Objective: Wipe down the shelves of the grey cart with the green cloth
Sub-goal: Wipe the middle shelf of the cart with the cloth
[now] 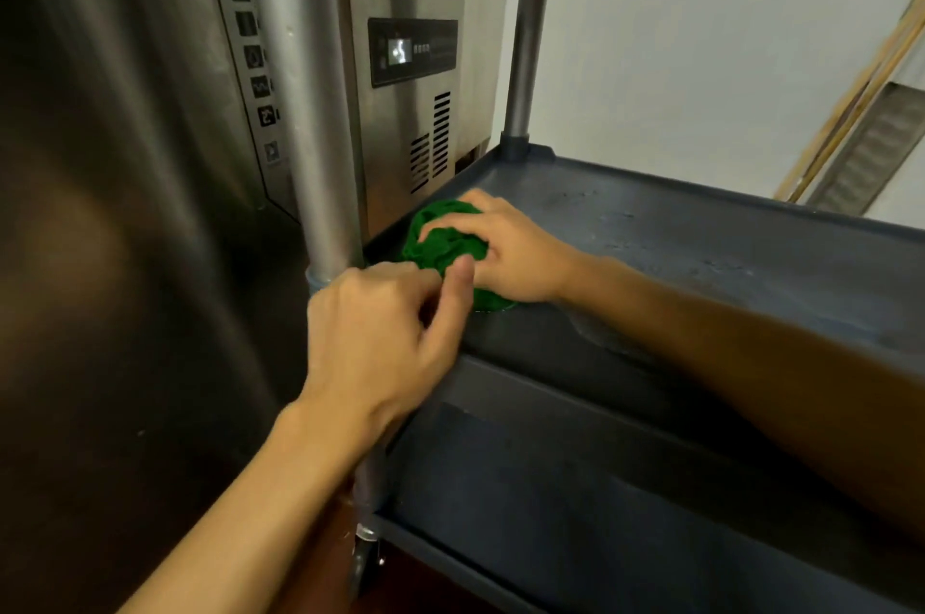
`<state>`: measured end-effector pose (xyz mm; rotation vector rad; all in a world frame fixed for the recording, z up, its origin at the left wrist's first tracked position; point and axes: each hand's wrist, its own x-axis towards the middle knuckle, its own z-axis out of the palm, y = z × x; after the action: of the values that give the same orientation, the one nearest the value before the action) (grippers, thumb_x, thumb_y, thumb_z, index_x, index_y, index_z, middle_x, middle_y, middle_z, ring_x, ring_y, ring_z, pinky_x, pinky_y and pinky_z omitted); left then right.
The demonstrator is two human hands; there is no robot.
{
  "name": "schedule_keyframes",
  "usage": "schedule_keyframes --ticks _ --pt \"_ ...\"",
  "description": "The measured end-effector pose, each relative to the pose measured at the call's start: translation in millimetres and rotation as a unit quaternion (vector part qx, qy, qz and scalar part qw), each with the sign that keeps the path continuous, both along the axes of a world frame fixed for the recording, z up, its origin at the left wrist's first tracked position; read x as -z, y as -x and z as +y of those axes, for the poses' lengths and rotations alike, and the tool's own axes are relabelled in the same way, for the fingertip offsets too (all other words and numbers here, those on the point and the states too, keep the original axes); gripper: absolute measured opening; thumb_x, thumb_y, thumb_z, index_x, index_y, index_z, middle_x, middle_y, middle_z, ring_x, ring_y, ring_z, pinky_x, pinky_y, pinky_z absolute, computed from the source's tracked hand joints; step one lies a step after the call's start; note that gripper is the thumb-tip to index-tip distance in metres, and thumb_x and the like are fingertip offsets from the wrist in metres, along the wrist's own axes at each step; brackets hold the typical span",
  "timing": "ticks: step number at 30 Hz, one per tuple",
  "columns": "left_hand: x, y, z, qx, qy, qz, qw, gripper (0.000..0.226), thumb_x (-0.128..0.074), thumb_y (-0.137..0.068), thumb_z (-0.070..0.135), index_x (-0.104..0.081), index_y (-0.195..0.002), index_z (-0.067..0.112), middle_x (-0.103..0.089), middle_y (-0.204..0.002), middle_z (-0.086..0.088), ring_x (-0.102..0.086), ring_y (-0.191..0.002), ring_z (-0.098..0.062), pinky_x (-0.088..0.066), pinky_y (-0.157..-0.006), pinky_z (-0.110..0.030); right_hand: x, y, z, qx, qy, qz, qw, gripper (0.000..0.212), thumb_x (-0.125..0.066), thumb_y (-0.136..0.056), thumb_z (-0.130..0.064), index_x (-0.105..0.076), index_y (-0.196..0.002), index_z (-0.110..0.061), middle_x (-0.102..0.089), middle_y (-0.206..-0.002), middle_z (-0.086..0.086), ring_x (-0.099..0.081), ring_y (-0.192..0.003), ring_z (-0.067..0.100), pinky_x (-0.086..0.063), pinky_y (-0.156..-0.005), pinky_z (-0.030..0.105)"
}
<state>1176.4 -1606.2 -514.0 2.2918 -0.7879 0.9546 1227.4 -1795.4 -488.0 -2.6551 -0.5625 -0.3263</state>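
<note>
one green cloth (pixel 445 240), two hands (pixel 380 338) (pixel 510 253), one cart (pixel 701 238)

Commercial kitchen: stainless steel appliance (pixel 410 112), utility cart (pixel 701 233)

The cloth (pixel 450 240) is deep green; the cart shelf (pixel 701 233) dark grey, perhaps bluish, with paler streaks; post (pixel 310 112) and appliance (pixel 395 137) brushed silver with black vents; wall (pixel 701 62) off-white.

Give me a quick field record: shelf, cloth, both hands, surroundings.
shelf: grey cart shelf, streaked surface
cloth: green cloth, bunched, at the shelf's left end
right hand: grips the cloth, pressing it on the shelf
left hand: at the shelf's front edge by the metal post, fingers curled; grasp unclear
beside cart: steel appliance with control panel
</note>
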Motion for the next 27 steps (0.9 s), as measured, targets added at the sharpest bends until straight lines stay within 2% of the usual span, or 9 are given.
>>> schedule_keyframes --ticks 2,4,8,12,15,19,22,25,27 --pt "-15 -15 -13 -0.039 -0.105 0.059 0.992 0.066 -0.035 -0.099 0.058 -0.056 -0.053 0.016 -0.045 -0.048 0.002 -0.062 -0.06 -0.028 -0.031 -0.054 -0.03 1 -13 -8 0.012 0.007 0.004 1.0 0.048 -0.071 -0.088 -0.028 -0.061 -0.134 -0.021 -0.05 -0.126 0.013 -0.048 -0.118 0.032 -0.037 -0.108 0.047" --pt "-17 -28 -24 0.006 -0.141 0.101 0.985 0.064 -0.038 -0.098 0.055 -0.043 -0.046 0.017 -0.038 -0.047 0.003 -0.06 -0.061 -0.029 -0.04 -0.057 -0.034 2 -25 -18 0.031 0.0 -0.001 1.0 0.05 -0.072 -0.085 -0.03 -0.062 -0.133 -0.024 -0.052 -0.123 0.012 -0.049 -0.115 0.031 -0.039 -0.106 0.046" --pt "-9 -40 -32 0.056 -0.116 0.084 0.988 0.061 -0.037 -0.097 0.047 -0.035 -0.043 0.018 -0.039 -0.042 0.003 -0.045 -0.048 -0.022 -0.05 -0.06 -0.039 3 -52 -54 0.112 0.005 -0.024 0.993 0.052 -0.069 -0.084 -0.034 -0.061 -0.134 -0.025 -0.054 -0.119 0.014 -0.052 -0.113 0.03 -0.041 -0.104 0.044" --pt "-1 -48 -35 0.071 -0.111 0.063 0.989 0.061 -0.034 -0.096 0.046 -0.039 -0.044 0.015 -0.037 -0.038 0.002 -0.04 -0.038 -0.013 -0.038 -0.048 -0.03 2 -74 -112 0.204 0.03 -0.016 0.978 0.053 -0.064 -0.087 -0.042 -0.056 -0.137 -0.028 -0.05 -0.127 0.016 -0.049 -0.118 0.036 -0.041 -0.106 0.044" --pt "3 -49 -32 0.107 -0.089 0.053 0.989 0.058 -0.035 -0.1 0.045 -0.04 -0.049 0.019 -0.038 -0.042 0.004 -0.041 -0.04 -0.013 -0.036 -0.049 -0.031 2 -70 -167 0.265 0.039 -0.016 0.963 0.049 -0.06 -0.088 -0.046 -0.057 -0.135 -0.031 -0.052 -0.125 0.019 -0.048 -0.119 0.041 -0.039 -0.106 0.045" --pt "10 -49 -31 0.114 -0.087 0.029 0.989 0.054 -0.031 -0.1 0.048 -0.044 -0.056 0.021 -0.043 -0.051 0.007 -0.045 -0.05 -0.011 -0.042 -0.052 -0.035 4 -40 -255 0.375 0.061 -0.004 0.925 0.056 -0.055 -0.09 -0.052 -0.051 -0.141 -0.029 -0.049 -0.129 0.026 -0.044 -0.12 0.048 -0.033 -0.108 0.051" --pt "12 -51 -37 0.105 -0.068 0.001 0.992 0.05 -0.031 -0.1 0.044 -0.038 -0.054 0.025 -0.039 -0.051 0.009 -0.042 -0.048 -0.012 -0.041 -0.05 -0.035 6 4 -315 0.462 0.068 0.005 0.884 0.057 -0.058 -0.093 -0.048 -0.048 -0.144 -0.023 -0.047 -0.131 0.03 -0.046 -0.119 0.051 -0.038 -0.108 0.053" --pt "15 -50 -47 0.085 -0.013 -0.008 0.996 0.051 -0.034 -0.101 0.037 -0.035 -0.051 0.027 -0.031 -0.047 0.013 -0.036 -0.042 -0.008 -0.035 -0.046 -0.03 6 35 -334 0.489 0.06 0.012 0.87 0.061 -0.057 -0.09 -0.053 -0.049 -0.142 -0.021 -0.05 -0.135 0.026 -0.049 -0.123 0.047 -0.04 -0.107 0.054" --pt "16 -48 -54 0.072 0.006 -0.002 0.997 0.051 -0.037 -0.099 0.034 -0.037 -0.049 0.024 -0.031 -0.047 0.014 -0.037 -0.041 -0.011 -0.035 -0.045 -0.03 7 46 -329 0.498 0.058 0.008 0.865 0.063 -0.054 -0.088 -0.06 -0.05 -0.139 -0.023 -0.053 -0.133 0.024 -0.051 -0.121 0.046 -0.043 -0.105 0.053"
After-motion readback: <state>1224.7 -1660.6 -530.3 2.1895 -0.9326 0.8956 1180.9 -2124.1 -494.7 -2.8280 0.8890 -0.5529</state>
